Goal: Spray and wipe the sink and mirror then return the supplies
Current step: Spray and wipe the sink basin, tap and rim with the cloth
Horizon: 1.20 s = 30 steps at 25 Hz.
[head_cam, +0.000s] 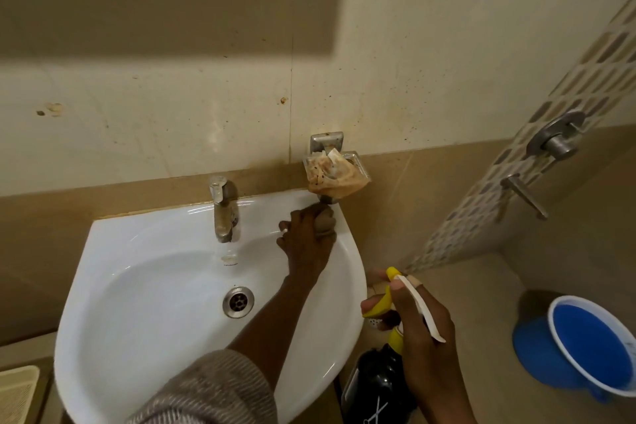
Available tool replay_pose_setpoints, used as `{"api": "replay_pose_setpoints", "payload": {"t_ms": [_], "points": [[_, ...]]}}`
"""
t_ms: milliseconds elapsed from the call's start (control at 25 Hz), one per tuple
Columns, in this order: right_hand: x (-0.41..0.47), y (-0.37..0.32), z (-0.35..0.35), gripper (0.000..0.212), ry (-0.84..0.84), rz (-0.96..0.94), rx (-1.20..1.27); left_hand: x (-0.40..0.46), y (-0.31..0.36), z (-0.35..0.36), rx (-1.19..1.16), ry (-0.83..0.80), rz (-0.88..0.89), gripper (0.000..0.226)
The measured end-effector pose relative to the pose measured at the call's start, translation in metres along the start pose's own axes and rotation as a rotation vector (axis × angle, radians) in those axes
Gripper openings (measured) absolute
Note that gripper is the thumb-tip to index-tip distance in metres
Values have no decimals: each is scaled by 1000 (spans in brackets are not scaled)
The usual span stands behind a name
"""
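**Cloth on the sink's back corner, spray bottle held off to the side**

While the left hand reaches across the white sink, its fingers are closed around a bunched grey cloth and press it against the rim at the basin's back right corner. A sleeve of grey-brown knit covers that forearm near the bottom edge of the view. To the right of the basin and clear of it, the right hand is wrapped around the neck of a spray bottle with a dark body, a yellow trigger and a white nozzle; one finger lies along the top of the head, others curl at the trigger.

Just above the cloth, a soap dish on the wall holds crumpled brownish wrappers. A metal tap stands at the back of the basin, left of the cloth hand, and the round drain sits in the bowl's middle. On the right wall are metal shower valves against a band of patterned tile. Low on the right, a blue bucket with a white rim stands on the floor.
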State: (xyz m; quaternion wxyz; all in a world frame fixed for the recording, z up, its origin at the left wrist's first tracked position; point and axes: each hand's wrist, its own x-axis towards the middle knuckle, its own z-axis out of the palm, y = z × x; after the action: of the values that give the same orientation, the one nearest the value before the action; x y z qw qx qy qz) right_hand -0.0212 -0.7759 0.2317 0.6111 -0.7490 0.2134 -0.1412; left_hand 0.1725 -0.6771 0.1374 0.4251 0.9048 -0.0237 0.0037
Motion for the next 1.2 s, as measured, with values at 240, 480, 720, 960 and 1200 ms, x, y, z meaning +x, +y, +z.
{"api": "replay_pose_setpoints", "payload": {"t_ms": [240, 480, 720, 960, 1200], "points": [[-13, -16, -18, 51, 84, -48, 75, -55, 22, 18, -333, -253, 87, 42], [-15, -31, -30, 50, 136, 7, 113, -94, 45, -16, -238, -909, 25, 14], [-15, -41, -25, 55, 156, -12, 199, -76, -27, -47, -881, -462, -276, 24], [-3, -19, 33, 46, -12, 57, 71, -62, -85, -38, -630, 98, -258, 42], [7, -5, 53, 42, -22, 109, 12, -63, -98, -5, 132, -98, -118, 33]]}}
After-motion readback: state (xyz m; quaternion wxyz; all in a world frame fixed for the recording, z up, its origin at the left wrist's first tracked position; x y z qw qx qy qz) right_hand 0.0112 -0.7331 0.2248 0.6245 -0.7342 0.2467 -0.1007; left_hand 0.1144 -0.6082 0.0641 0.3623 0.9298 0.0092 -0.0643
